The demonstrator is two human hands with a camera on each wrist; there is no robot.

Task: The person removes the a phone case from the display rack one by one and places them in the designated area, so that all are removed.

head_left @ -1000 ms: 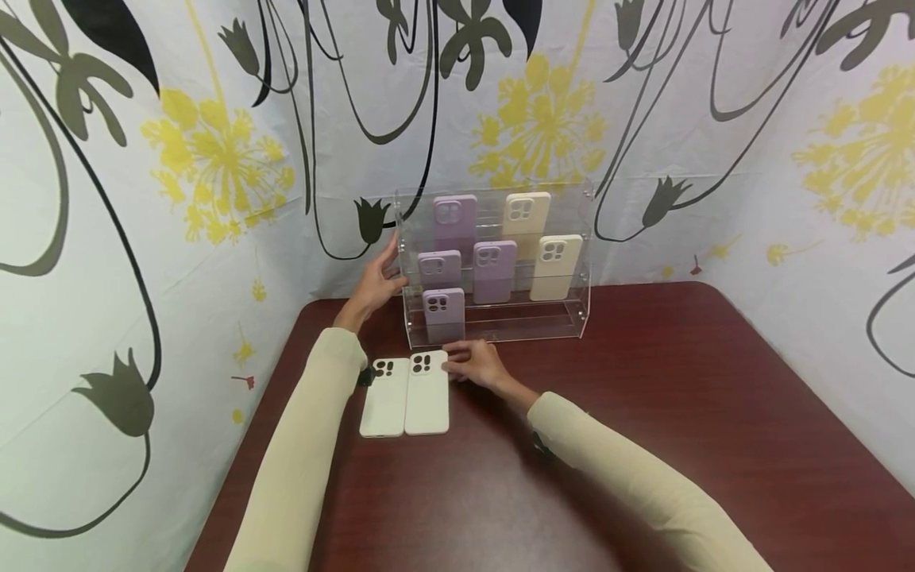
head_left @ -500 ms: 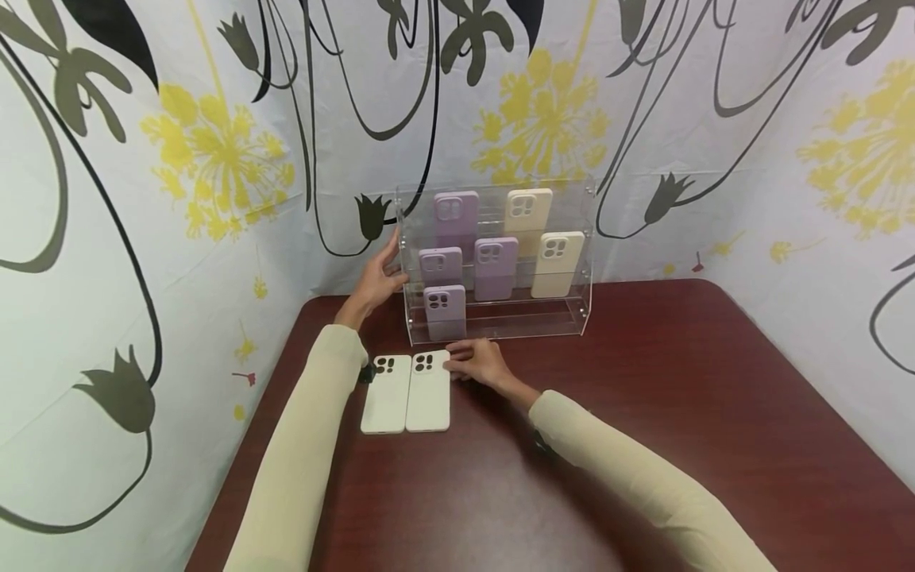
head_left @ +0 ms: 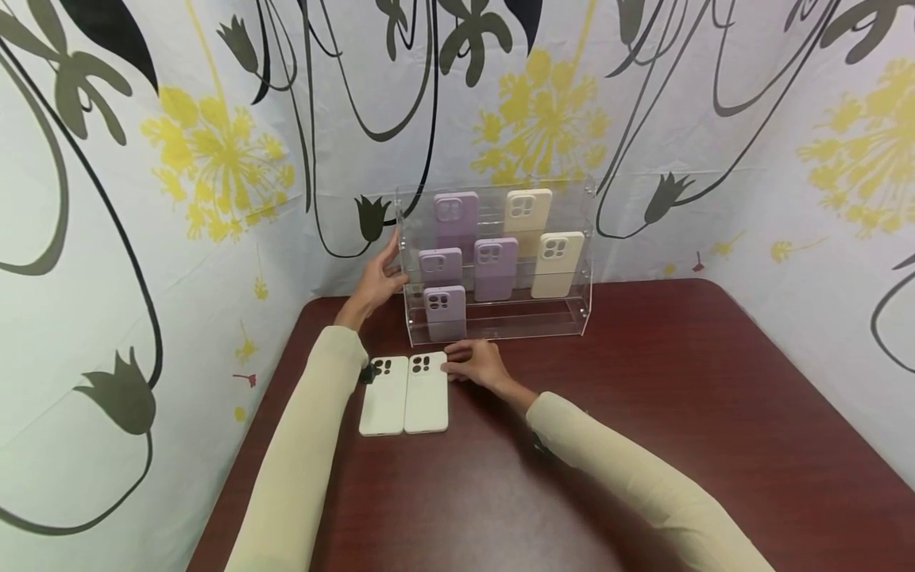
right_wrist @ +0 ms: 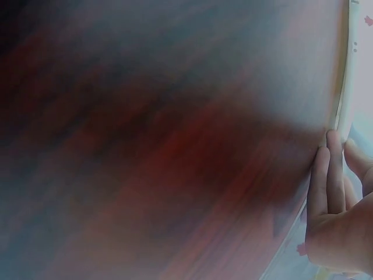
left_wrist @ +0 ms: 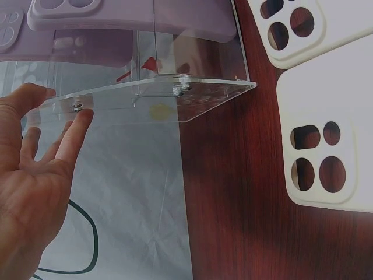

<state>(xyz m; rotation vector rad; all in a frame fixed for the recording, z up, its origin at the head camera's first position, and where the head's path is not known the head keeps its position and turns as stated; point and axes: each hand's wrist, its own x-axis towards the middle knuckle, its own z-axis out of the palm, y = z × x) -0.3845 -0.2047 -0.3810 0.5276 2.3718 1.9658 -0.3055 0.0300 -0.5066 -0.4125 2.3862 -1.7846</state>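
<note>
In the head view my left hand (head_left: 375, 284) grips the left side panel of a clear acrylic display stand (head_left: 525, 327), thumb and fingers on either side of it. The left wrist view shows the same hand (left_wrist: 41, 175) at the panel's edge. My right hand (head_left: 477, 364) pinches the right edge of a cream phone case (head_left: 426, 401) near its camera cutouts. In the right wrist view, fingers and thumb of that hand (right_wrist: 344, 216) meet at the case's rim (right_wrist: 348, 87). Touching the held case on its left lies another cream phone case (head_left: 384, 405).
Several purple phone cases (head_left: 495, 274) stand in the stand's tiers on the left and middle. Two cream ones, an upper case (head_left: 527, 218) and a lower case (head_left: 557, 270), are on the right. The dark red table (head_left: 643, 357) meets a flower-patterned cloth wall (head_left: 457, 151) behind.
Both hands stay in their places on the stand and the case. The view shifts very slightly; the cases and stand hold their positions.
</note>
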